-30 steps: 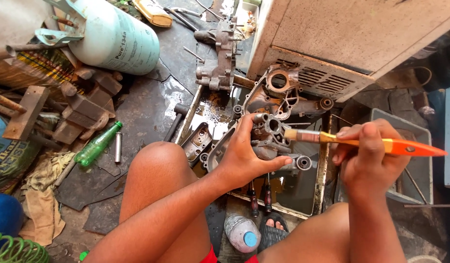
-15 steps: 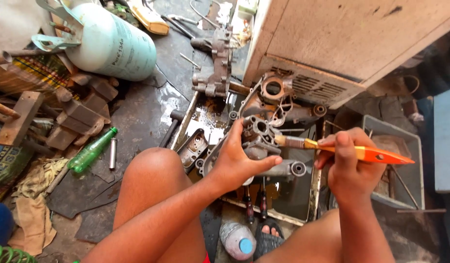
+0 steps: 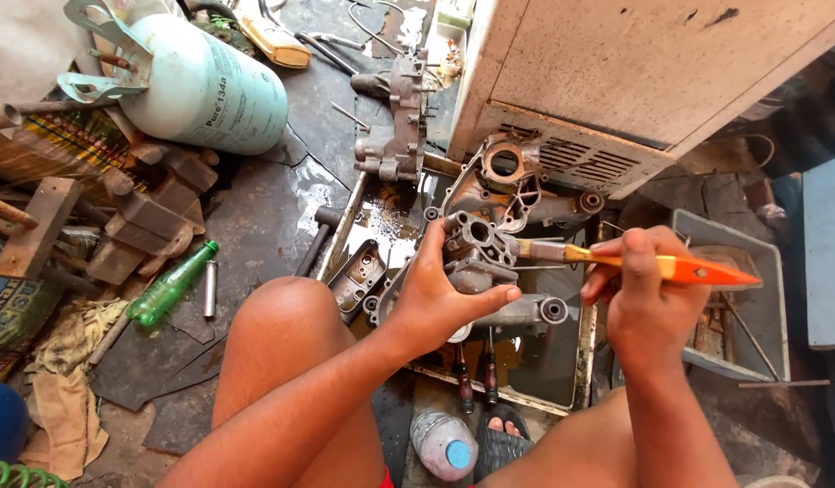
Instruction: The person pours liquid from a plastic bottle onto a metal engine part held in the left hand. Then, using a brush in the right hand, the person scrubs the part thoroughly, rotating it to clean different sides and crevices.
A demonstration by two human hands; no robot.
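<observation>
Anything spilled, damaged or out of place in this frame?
Yes: liquid is pooled on the dark floor left of the metal tray, and a green bottle lies tipped among scattered scrap. The engine casing looks grimy, not visibly broken.

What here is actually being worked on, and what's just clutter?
In use: left hand holding engine casing; right hand holding brush; tray.
Lying about: gas cylinder, green bottle, rag, screwdrivers.

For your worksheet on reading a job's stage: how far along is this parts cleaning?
Done: hard to tell; nothing looks plainly finished.
In hand: the left hand grips a metal engine casing over the liquid-filled tray, while the right hand presses an orange-handled brush against it.
Left: a second casing and small cover lie unbrushed.
</observation>
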